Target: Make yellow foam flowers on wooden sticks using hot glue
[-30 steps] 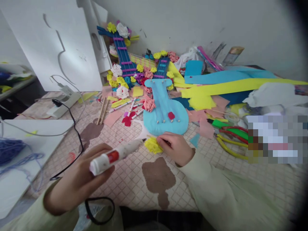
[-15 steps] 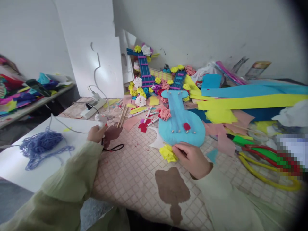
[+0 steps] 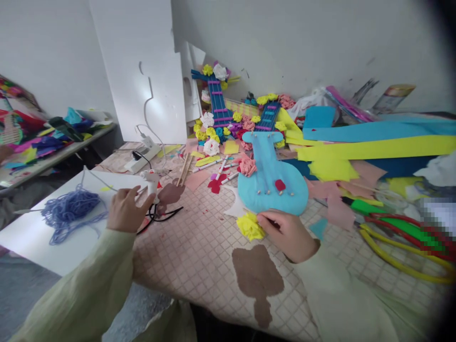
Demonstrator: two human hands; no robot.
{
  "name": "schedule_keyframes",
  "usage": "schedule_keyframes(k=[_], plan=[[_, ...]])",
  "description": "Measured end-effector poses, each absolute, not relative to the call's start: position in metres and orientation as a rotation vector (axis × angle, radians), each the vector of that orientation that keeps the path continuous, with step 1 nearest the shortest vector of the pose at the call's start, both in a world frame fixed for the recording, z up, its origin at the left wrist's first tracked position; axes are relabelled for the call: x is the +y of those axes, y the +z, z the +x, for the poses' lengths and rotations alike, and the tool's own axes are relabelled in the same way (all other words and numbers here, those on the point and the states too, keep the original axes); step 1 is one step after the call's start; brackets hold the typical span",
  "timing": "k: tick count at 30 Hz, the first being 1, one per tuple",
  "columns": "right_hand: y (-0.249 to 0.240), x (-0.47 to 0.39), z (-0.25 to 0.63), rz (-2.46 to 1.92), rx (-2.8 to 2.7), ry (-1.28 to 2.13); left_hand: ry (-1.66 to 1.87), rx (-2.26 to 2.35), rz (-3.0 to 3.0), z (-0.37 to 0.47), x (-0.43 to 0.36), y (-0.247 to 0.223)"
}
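Note:
On the left, my left hand [image 3: 125, 210] is open with fingers apart, right beside a white glue gun [image 3: 152, 184] that stands on the table with a black cord around its foot. The yellow crepe-paper flower [image 3: 250, 226] is pinched in my right hand [image 3: 289, 233], low over the patterned tabletop. Just beyond it lies a light-blue guitar shape [image 3: 263, 187] with small pegs, a dark red patch and strings along its neck. A pink paper flower [image 3: 247, 166] sits at the guitar's left edge.
A heap of blue-purple yarn [image 3: 71, 209] lies on a white board at left, near a power strip [image 3: 143, 159]. Two dark-blue decorated guitars [image 3: 217, 102] lean at the back. Yellow paper strips [image 3: 377, 148] and scissors with yellow and red handles [image 3: 402, 270] are at right.
My left hand has let go of the glue gun and drawn back to the left with its fingers opening. My right hand keeps the yellow flower in nearly the same place.

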State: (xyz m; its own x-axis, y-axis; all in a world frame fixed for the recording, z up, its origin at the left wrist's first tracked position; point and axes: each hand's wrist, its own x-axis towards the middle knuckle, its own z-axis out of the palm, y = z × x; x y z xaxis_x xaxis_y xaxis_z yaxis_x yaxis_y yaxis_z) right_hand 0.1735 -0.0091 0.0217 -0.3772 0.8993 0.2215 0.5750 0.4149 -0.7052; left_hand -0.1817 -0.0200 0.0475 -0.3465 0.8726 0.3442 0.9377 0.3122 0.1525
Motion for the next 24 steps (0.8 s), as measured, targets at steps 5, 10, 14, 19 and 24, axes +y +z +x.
schedule_keyframes(k=[5,10,14,19,24], plan=[[0.025,-0.009,0.175,-1.280,-2.046,0.842,-0.799,-1.946,-1.987,-0.115,-0.048,0.068],[0.026,-0.007,0.177,-1.266,-1.986,0.981,-0.956,-1.904,-2.574,-0.063,-0.042,0.068],[0.031,-0.008,0.178,-1.219,-1.940,1.060,-1.186,-1.994,-2.969,-0.038,-0.032,0.053],[0.037,-0.009,0.179,-1.189,-1.897,1.141,-1.450,-2.096,-3.432,-0.010,-0.022,0.036],[0.040,-0.004,0.183,-1.214,-1.833,1.123,-1.939,-2.153,-3.280,0.010,-0.014,0.030]])
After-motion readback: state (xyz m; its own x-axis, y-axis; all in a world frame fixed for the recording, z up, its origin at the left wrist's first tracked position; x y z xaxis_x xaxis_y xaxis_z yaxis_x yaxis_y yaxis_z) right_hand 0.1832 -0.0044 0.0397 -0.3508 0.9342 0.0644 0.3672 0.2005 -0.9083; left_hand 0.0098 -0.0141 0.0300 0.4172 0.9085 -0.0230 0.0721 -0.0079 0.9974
